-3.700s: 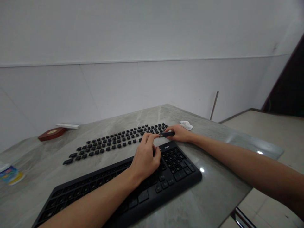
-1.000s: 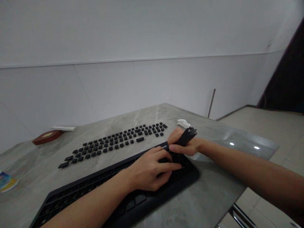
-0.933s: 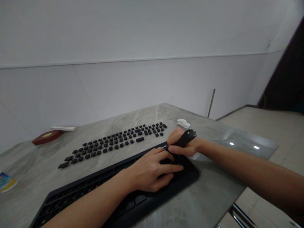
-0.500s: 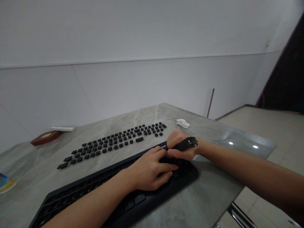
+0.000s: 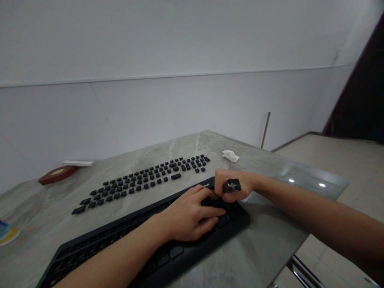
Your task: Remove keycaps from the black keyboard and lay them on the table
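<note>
A black keyboard (image 5: 99, 244) lies on the grey marble table (image 5: 270, 240) in front of me. My left hand (image 5: 187, 216) rests on its right end, fingers spread flat over the number-pad keys. My right hand (image 5: 232, 185) is closed around a small black tool (image 5: 232, 185), whose end points toward the camera, just above the keyboard's top right corner. Behind the keyboard, several loose black keycaps (image 5: 144, 178) are laid out in rows on the table.
A crumpled white tissue (image 5: 231, 155) lies past the keycaps. A reddish-brown flat box (image 5: 57, 175) and a white strip (image 5: 78, 163) sit at the far left by the wall. A colourful item (image 5: 7, 232) shows at the left edge. The table's edge runs along the right, above tiled floor.
My right hand has brought the black tool from the keycap rows to the keyboard's top right corner and tipped it downward. My left hand has slid onto the number pad.
</note>
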Tool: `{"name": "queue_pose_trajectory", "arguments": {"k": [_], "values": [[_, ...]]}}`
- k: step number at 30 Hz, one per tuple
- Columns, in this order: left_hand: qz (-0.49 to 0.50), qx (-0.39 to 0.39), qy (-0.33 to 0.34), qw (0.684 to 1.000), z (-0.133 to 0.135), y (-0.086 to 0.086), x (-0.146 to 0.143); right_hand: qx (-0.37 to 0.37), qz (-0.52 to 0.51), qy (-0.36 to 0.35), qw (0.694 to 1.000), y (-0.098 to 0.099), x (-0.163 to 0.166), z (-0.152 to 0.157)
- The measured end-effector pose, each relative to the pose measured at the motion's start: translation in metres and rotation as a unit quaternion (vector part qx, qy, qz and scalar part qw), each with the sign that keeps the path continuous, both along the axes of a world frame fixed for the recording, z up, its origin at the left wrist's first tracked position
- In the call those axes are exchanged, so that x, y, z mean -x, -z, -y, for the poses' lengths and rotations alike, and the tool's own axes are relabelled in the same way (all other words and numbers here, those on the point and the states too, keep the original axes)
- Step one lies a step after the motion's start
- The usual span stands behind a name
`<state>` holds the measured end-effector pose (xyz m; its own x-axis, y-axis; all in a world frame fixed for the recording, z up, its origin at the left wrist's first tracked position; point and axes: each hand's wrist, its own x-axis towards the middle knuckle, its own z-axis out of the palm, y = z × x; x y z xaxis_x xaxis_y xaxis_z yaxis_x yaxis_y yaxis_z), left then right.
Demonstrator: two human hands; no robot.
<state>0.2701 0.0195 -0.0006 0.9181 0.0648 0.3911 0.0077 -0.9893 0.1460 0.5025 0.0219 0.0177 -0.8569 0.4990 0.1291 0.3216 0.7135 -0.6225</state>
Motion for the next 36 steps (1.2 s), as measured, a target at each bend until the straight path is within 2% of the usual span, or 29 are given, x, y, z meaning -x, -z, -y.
{"name": "queue_pose_trajectory", "arguments": {"k": [5,12,28,32,36], "values": [[0.002,0.0,0.005,1.0,0.0,-0.001,0.0,0.001,0.0,-0.014,1.0,0.003,-0.001,-0.001],[-0.01,0.003,0.005,1.0,-0.001,0.0,-0.001,-0.014,-0.012,-0.047,0.999,-0.004,0.004,0.007],[0.025,0.004,0.038,0.999,-0.004,0.005,-0.001,-0.021,0.025,-0.062,0.998,-0.014,0.004,0.01],[0.03,0.003,0.041,0.999,-0.005,0.005,-0.002,-0.044,0.012,-0.069,0.997,-0.015,0.005,0.012],[0.023,0.006,0.032,0.999,-0.005,0.005,-0.002,-0.096,0.021,-0.036,0.995,-0.018,0.0,0.014]]}}
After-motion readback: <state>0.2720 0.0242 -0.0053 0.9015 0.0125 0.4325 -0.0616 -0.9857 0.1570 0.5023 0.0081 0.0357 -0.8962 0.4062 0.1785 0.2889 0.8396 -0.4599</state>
